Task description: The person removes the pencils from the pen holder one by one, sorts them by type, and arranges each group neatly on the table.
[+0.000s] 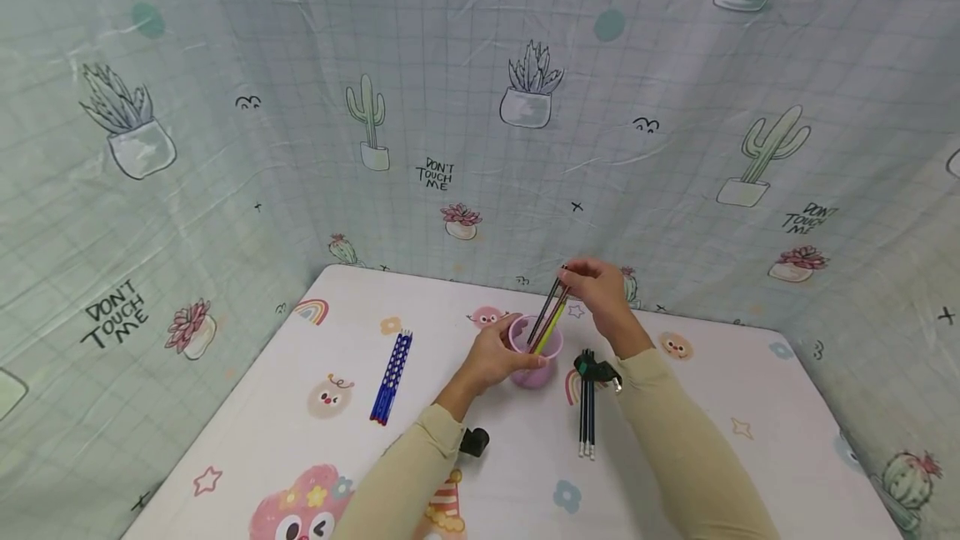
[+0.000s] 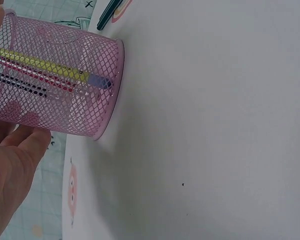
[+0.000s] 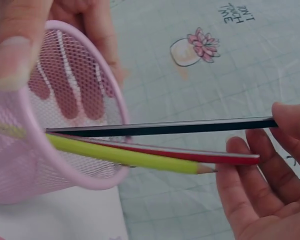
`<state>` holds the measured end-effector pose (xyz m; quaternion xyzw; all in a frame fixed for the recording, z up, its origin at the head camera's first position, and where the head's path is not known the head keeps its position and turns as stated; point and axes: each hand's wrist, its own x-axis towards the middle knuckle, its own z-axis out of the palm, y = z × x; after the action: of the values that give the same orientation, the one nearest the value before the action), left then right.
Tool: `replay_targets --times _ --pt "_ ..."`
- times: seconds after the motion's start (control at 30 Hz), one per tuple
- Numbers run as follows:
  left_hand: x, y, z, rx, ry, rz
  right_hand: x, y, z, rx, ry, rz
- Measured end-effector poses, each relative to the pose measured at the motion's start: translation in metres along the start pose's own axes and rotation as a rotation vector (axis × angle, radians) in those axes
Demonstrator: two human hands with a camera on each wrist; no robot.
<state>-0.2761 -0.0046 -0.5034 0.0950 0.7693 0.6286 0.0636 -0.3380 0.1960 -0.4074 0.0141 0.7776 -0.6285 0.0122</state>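
Note:
My left hand [image 1: 495,357] grips a pink mesh pencil cup [image 1: 532,376] from its left side, thumb near the rim and fingers behind. Inside the cup, a yellow pencil [image 3: 125,154], a red pencil [image 3: 230,156] and a dark pencil [image 3: 200,128] lean to the right and stick out above the rim. The right hand [image 1: 600,290] is above the cup and pinches the upper end of the dark pencil. Its other fingers lie close by the red pencil's end and the yellow pencil's sharpened tip. Through the mesh, the left wrist view shows the pencils' lower ends.
Several blue patterned pencils [image 1: 392,377] lie side by side to the left of the cup. To the right, several dark pencils with white erasers [image 1: 587,423] lie together, partly under a black wrist device [image 1: 596,369] in this view. A patterned cloth [image 1: 465,107] hangs behind the white table [image 1: 525,473].

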Motion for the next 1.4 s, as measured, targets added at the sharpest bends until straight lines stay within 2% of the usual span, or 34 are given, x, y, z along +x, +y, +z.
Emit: replay_targets --times 0.33,0.57,0.7,0.87,1.0,1.23,1.4 --pt "-0.002 -0.001 -0.001 -0.024 -0.022 0.006 -0.007 -0.020 -0.005 0.047 0.083 -0.134" --pt "-0.003 0.000 -0.002 -0.019 -0.020 -0.007 -0.015 -0.042 -0.015 0.238 0.166 -0.248" --pt "-0.003 0.000 -0.003 -0.018 -0.028 -0.004 -0.017 -0.051 -0.024 0.327 0.230 -0.260" --pt "-0.003 0.000 -0.003 -0.019 -0.027 -0.005 -0.019 -0.055 -0.036 0.369 0.269 -0.180" --pt "-0.003 0.000 -0.002 -0.017 -0.018 -0.002 -0.020 -0.050 -0.046 0.279 0.264 -0.084" --pt "-0.005 0.001 -0.002 -0.002 -0.009 -0.018 -0.022 -0.036 -0.059 0.118 0.151 0.043" --pt "-0.006 0.002 -0.002 0.007 -0.014 -0.020 -0.021 -0.023 -0.064 0.063 0.092 0.121"
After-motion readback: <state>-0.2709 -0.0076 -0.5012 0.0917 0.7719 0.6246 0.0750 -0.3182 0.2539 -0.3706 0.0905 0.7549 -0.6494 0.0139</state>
